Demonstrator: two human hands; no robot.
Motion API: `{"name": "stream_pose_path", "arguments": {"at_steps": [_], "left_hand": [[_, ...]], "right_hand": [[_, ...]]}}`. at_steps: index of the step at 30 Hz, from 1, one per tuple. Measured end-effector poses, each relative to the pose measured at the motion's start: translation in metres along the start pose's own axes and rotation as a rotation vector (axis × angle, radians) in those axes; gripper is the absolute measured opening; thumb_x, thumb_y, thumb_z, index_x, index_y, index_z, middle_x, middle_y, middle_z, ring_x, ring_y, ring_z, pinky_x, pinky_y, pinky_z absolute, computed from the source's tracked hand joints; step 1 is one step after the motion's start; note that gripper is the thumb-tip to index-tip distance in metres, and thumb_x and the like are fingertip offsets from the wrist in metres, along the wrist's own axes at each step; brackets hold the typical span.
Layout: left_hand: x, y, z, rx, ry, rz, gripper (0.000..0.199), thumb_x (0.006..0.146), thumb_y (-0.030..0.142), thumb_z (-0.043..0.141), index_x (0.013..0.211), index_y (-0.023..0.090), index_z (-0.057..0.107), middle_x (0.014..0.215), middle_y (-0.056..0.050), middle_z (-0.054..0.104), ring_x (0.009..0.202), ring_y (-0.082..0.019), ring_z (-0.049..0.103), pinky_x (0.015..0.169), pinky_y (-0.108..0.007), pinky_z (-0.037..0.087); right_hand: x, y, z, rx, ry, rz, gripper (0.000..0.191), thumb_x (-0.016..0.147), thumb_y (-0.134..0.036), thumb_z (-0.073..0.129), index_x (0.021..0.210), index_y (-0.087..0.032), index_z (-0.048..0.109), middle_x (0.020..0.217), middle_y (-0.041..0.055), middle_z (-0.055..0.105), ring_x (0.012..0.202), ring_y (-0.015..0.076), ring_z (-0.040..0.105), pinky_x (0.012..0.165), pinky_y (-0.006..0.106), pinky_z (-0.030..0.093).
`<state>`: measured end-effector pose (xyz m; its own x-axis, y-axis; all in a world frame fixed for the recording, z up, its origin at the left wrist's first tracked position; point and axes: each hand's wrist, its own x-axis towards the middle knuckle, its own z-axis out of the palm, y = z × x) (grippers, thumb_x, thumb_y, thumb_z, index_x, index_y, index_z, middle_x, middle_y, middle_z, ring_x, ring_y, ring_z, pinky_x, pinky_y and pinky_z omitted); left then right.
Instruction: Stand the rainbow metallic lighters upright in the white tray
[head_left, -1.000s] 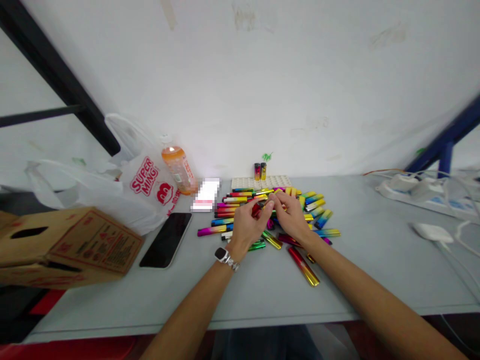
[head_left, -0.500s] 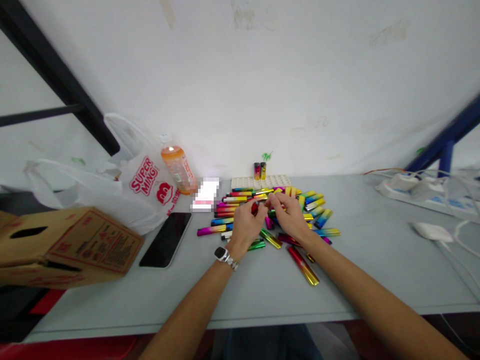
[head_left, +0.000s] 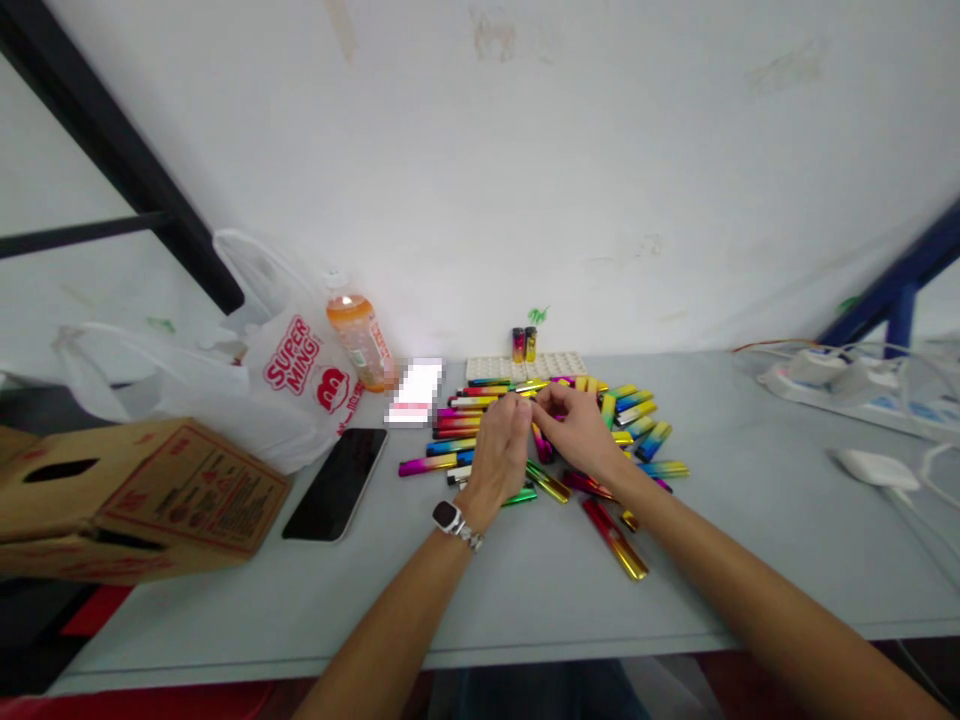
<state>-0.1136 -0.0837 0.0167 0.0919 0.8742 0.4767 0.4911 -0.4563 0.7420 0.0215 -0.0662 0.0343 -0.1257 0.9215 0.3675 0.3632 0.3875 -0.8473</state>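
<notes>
The right hand's (head_left: 576, 425) fingertips are drawn together against the left hand's (head_left: 501, 450) curled fingers; whether either grips anything I cannot tell. The left hand has rolled over, hiding the red lighter that showed there, so the handling is now concealed. Loose lighters (head_left: 551, 484) surround both, toward the table's (head_left: 720, 520) far edge.

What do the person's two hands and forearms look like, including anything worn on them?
Both the left hand and the right hand are ungloved, with no sleeves visible on the forearms. The left wrist wears a watch with a dark, rounded-rectangular face, silver-toned case and linked metal-looking band. Nothing shows on the right wrist.
</notes>
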Motion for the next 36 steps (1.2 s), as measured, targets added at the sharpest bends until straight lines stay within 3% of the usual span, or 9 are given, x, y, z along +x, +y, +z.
{"name": "stream_pose_path", "arguments": {"at_steps": [5, 8, 11, 14, 17, 23, 30, 36], "left_hand": [[0.003, -0.003, 0.0, 0.008, 0.01, -0.035, 0.044, 0.105, 0.042, 0.018, 0.117, 0.021, 0.055, 0.115, -0.009, 0.061, 0.109, -0.019, 0.055, 0.1, -0.035, 0.042], [0.01, -0.009, -0.006, 0.11, 0.104, -0.089, 0.039, 0.103, 0.039, 0.034, 0.131, 0.019, 0.05, 0.128, -0.011, 0.058, 0.123, -0.022, 0.05, 0.11, -0.039, 0.036], [0.018, -0.019, -0.017, 0.244, 0.185, -0.083, 0.032, 0.096, 0.031, 0.051, 0.123, 0.016, 0.056, 0.123, -0.013, 0.06, 0.119, -0.025, 0.052, 0.108, -0.041, 0.038], [0.022, -0.029, -0.025, 0.354, 0.127, -0.07, 0.016, 0.092, 0.024, 0.055, 0.103, 0.019, 0.065, 0.108, -0.009, 0.064, 0.107, -0.025, 0.056, 0.1, -0.04, 0.043], [0.021, -0.035, -0.026, 0.454, 0.03, -0.074, 0.013, 0.09, 0.023, 0.058, 0.098, 0.021, 0.068, 0.108, -0.008, 0.064, 0.105, -0.026, 0.055, 0.094, -0.04, 0.043], [0.02, -0.037, -0.02, 0.595, -0.079, -0.082, 0.017, 0.09, 0.025, 0.061, 0.102, 0.022, 0.072, 0.113, -0.008, 0.063, 0.11, -0.028, 0.051, 0.092, -0.042, 0.04], [0.025, -0.034, -0.016, 0.665, -0.126, -0.074, 0.021, 0.089, 0.026, 0.063, 0.108, 0.023, 0.072, 0.116, -0.008, 0.061, 0.11, -0.028, 0.049, 0.094, -0.043, 0.037], [0.028, -0.032, -0.012, 0.715, -0.152, -0.066, 0.024, 0.088, 0.026, 0.063, 0.111, 0.022, 0.072, 0.116, -0.01, 0.059, 0.112, -0.03, 0.047, 0.093, -0.044, 0.036]], "right_hand": [[0.025, 0.0, -0.01, 0.085, -0.14, -0.025, 0.024, 0.084, -0.039, 0.066, 0.086, -0.016, 0.068, 0.081, 0.005, 0.072, 0.072, 0.0166, 0.064, 0.067, 0.029, 0.05], [0.055, -0.001, -0.016, 0.028, -0.192, -0.076, 0.023, 0.083, -0.038, 0.068, 0.089, -0.016, 0.07, 0.08, 0.0059, 0.073, 0.07, 0.0172, 0.066, 0.066, 0.03, 0.051], [0.094, -0.001, -0.018, -0.176, -0.11, -0.198, 0.017, 0.082, -0.028, 0.068, 0.093, -0.015, 0.072, 0.081, 0.0054, 0.074, 0.071, 0.017, 0.065, 0.069, 0.03, 0.05], [0.13, 0.002, -0.013, -0.373, -0.099, -0.28, 0.013, 0.081, -0.02, 0.067, 0.091, -0.016, 0.073, 0.083, 0.0052, 0.075, 0.073, 0.0175, 0.066, 0.074, 0.031, 0.049], [0.153, 0.006, -0.004, -0.584, -0.136, -0.3, 0.016, 0.081, -0.019, 0.067, 0.094, -0.017, 0.075, 0.084, 0.005, 0.076, 0.075, 0.0187, 0.067, 0.076, 0.032, 0.047], [0.165, 0.012, 0.009, -0.8, -0.22, -0.283, 0.019, 0.083, -0.021, 0.066, 0.098, -0.017, 0.077, 0.092, 0.0069, 0.077, 0.085, 0.0213, 0.068, 0.085, 0.035, 0.042], [0.174, 0.021, 0.004, -0.851, -0.269, -0.277, 0.02, 0.083, -0.026, 0.067, 0.098, -0.019, 0.079, 0.094, 0.007, 0.077, 0.094, 0.0244, 0.064, 0.089, 0.038, 0.038], [0.171, 0.019, 0.004, -0.984, -0.229, -0.374, 0.026, 0.092, -0.029, 0.057, 0.097, -0.017, 0.08, 0.107, 0.0155, 0.068, 0.11, 0.0319, 0.049, 0.091, 0.044, 0.033]]}}
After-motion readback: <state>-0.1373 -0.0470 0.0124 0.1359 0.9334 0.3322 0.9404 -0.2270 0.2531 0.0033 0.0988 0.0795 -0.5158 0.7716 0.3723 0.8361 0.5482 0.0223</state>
